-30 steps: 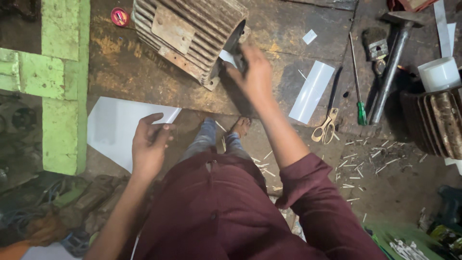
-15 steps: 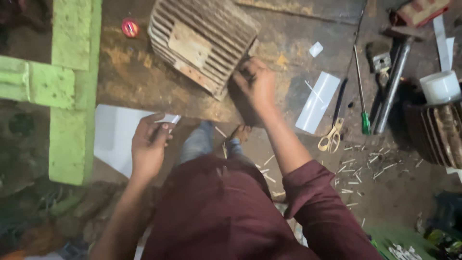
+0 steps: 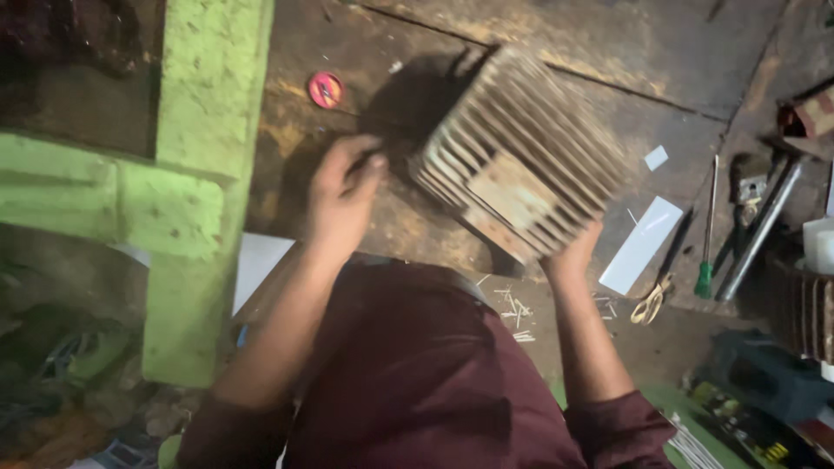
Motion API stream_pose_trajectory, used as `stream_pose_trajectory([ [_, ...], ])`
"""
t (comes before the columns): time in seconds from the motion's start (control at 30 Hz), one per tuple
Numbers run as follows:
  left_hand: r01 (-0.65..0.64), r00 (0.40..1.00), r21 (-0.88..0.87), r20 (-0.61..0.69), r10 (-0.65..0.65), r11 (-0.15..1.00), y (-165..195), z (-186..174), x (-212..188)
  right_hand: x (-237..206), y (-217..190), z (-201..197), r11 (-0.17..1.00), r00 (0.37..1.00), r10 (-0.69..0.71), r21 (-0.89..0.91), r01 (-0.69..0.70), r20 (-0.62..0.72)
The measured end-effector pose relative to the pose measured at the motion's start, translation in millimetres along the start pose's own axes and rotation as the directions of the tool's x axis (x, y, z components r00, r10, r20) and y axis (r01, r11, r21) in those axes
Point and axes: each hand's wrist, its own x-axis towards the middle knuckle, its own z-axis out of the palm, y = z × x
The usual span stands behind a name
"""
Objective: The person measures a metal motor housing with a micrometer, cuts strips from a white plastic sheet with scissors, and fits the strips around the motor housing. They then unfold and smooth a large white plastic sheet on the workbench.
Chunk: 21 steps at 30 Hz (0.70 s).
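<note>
Since the earlier frames, the finned motor housing has been swung round and both hands have been shifted onto it; the white slip once pinched in the left hand is no longer seen. At the left of the frame a green painted frame is seen, with a small red cap lying to its right on the dark floor. The left hand is raised at the housing's left end, fingers curled, though contact cannot be told through the blur. The housing sits upper centre, tilted. The right hand is pressed against its lower right edge from beneath, fingers hidden. Further right lie a white strip, scissors and a green-handled screwdriver.
</note>
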Motion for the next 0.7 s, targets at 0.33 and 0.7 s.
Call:
stream_pose_trajectory([
  [0.33,-0.103,0.951,0.357,0.309,-0.013,0.928,3.4,17.2,123.8,-26.3,-23.4,-16.9,0.804,0.991,0.133,0.583,-0.119,0.019],
  [0.7,-0.183,0.894,0.279,0.446,0.042,0.943,2.4,27.7,123.7,-9.5,-66.8,19.6,0.753,0.951,0.308,0.607,-0.253,0.015],
])
